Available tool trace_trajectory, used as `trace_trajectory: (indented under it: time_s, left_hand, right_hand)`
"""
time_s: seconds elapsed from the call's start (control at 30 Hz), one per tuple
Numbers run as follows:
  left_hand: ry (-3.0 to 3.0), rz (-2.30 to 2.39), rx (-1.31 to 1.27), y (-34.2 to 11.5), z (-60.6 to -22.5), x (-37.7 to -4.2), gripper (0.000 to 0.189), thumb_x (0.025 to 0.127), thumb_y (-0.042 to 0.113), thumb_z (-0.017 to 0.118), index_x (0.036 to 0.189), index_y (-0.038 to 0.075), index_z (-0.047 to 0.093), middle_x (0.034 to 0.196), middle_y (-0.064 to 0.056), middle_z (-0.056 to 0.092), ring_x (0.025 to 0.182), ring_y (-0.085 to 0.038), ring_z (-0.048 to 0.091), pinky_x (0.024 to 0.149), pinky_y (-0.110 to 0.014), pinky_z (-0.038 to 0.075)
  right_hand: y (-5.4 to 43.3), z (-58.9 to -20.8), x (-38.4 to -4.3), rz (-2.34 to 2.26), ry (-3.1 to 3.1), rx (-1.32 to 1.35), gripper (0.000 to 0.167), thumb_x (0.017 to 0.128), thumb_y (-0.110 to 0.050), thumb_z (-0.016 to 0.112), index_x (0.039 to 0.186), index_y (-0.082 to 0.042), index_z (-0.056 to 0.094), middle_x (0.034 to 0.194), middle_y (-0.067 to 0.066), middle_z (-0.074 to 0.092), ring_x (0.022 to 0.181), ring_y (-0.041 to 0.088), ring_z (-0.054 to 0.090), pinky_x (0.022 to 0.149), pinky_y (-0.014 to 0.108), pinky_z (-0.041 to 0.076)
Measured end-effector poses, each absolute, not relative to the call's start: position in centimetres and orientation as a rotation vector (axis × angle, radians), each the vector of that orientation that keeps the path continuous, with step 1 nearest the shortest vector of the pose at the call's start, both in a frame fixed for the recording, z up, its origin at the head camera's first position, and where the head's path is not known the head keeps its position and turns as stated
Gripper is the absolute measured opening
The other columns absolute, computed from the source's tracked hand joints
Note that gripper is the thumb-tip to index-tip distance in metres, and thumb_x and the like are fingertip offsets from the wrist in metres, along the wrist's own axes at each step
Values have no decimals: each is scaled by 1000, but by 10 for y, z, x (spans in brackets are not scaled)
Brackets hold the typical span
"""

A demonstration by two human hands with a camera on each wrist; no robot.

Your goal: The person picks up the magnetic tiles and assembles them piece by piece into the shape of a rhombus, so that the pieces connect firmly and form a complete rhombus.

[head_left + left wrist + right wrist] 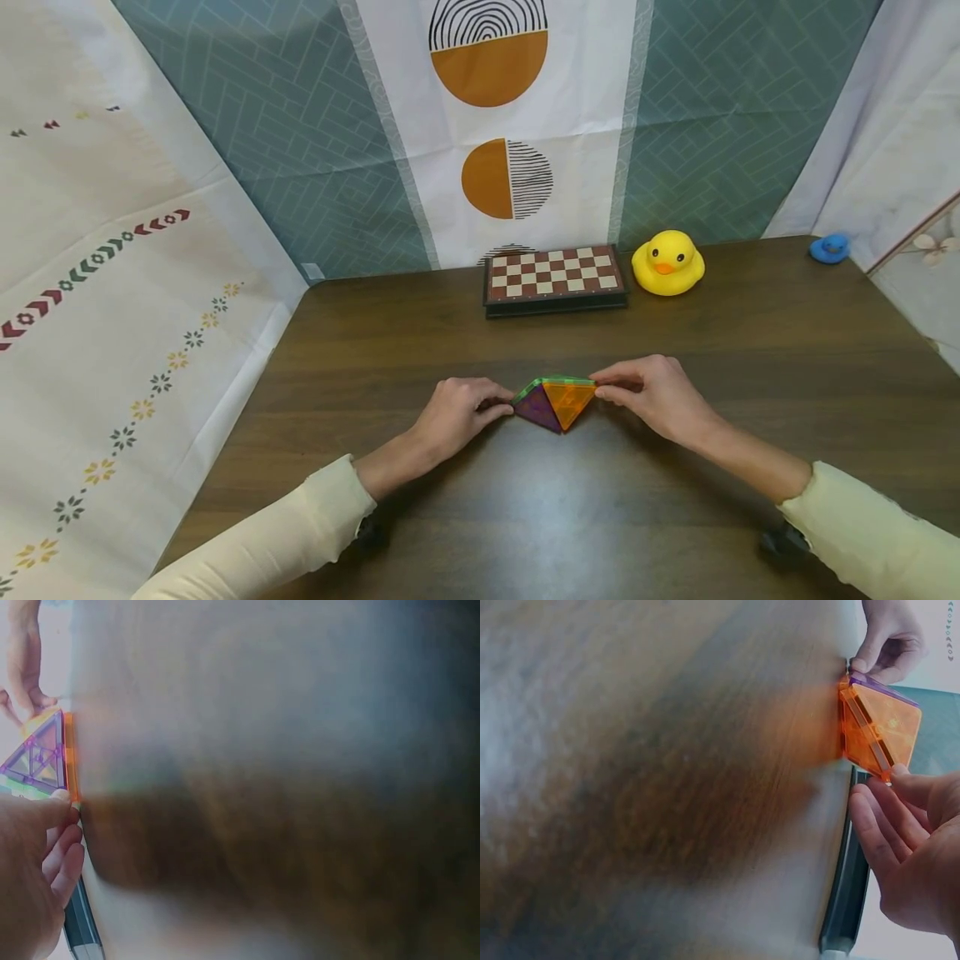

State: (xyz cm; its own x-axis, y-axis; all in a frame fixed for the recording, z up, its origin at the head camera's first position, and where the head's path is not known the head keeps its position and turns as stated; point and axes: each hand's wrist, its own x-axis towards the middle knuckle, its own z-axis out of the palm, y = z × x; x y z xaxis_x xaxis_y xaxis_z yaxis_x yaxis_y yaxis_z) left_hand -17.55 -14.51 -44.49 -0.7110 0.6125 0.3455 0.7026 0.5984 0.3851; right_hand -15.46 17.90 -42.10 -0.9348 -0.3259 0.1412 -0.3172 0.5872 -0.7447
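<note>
A small structure of translucent magnetic tiles stands on the table between the two hands. In the head view a purple triangle tile (538,408) and an orange triangle tile (570,402) lean together, with green tile edges (551,380) along the top. My left hand (459,413) pinches the left corner between thumb and fingers. At the right corner, my right hand (660,395) holds the orange side by its fingertips. The left wrist view shows the purple tile (43,756) above the left thumb. In the right wrist view the orange tile (885,724) meets the right thumb. The structure's back is hidden.
Behind the tiles lies a folded chessboard case (555,283) at the table's back edge. Beside it sits a yellow rubber duck (667,263), and a small blue duck (829,248) is at the far right corner. Patterned cloth (300,108) hangs behind the wooden table (360,333).
</note>
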Motion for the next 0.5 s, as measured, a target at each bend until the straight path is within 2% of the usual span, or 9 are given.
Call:
trace_trajectory:
  time_s: [0.2, 0.5]
  left_hand:
    - [-2650, -761, -1104, -142, -444, -175, 15, 93, 18, 85, 108, 15, 84, 97, 5, 80, 83, -2, 72, 75, -21, 60]
    - [-2672, -749, -1090, -139, -442, -175, 14, 93, 18, 85, 107, 16, 85, 97, 6, 80, 81, -1, 71, 75, -21, 59]
  right_hand:
    - [181, -421, -156, -1344, 2792, -549, 21, 92, -4, 82, 113, -4, 83, 105, 10, 80, 77, 15, 71, 70, 23, 61]
    - [184, -420, -157, -1392, 2753, -530, 21, 92, -3, 81, 113, -2, 83, 105, 12, 80, 74, 17, 73, 69, 24, 61]
